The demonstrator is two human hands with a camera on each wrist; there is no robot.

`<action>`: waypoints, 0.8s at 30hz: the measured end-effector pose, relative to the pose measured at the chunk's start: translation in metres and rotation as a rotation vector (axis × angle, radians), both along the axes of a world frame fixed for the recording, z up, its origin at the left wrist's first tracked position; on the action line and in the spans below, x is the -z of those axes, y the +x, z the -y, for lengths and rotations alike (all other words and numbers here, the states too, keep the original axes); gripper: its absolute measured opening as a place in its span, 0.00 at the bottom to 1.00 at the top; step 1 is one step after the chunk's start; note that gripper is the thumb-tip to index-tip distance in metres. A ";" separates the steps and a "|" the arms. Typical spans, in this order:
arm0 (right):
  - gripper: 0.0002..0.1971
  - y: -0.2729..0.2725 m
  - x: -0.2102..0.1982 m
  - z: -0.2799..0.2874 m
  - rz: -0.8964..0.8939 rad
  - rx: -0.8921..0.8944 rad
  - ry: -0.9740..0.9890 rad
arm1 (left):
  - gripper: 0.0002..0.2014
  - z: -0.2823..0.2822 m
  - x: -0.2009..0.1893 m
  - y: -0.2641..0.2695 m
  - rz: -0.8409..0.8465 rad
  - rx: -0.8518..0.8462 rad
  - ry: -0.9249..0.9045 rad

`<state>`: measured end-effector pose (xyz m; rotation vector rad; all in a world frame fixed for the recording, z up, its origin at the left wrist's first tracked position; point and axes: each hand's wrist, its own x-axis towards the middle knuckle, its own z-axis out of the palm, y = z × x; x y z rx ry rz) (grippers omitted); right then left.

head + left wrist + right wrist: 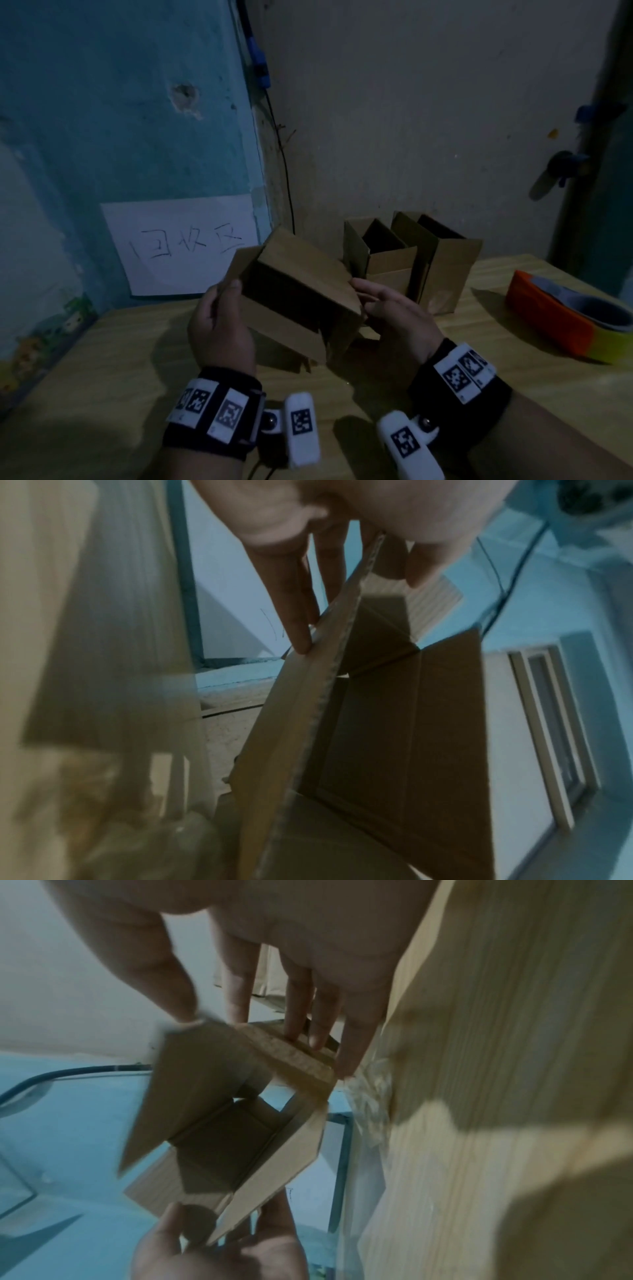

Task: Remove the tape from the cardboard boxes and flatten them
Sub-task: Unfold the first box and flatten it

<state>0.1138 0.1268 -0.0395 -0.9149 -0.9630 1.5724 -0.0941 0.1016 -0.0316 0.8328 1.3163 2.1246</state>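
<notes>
Brown cardboard box (pixel 301 291) sits between two hands, up off the wooden table (pixel 102 377). The left hand (pixel 219 329) pinches a side flap, thumb on one face and fingers (pixel 298 610) on the other. The right hand (pixel 394 315) has straight fingers (pixel 236 988) touching the box's other end. The box is open at both ends. Behind it two more open boxes (pixel 411 260) stand side by side near the wall. A tape roll (pixel 575 318) lies at the right. A white paper sign (pixel 181 243) hangs on the blue wall.
</notes>
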 end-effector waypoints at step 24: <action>0.50 0.000 0.014 -0.007 -0.203 -0.113 -0.032 | 0.12 -0.001 -0.008 -0.005 0.263 0.274 0.160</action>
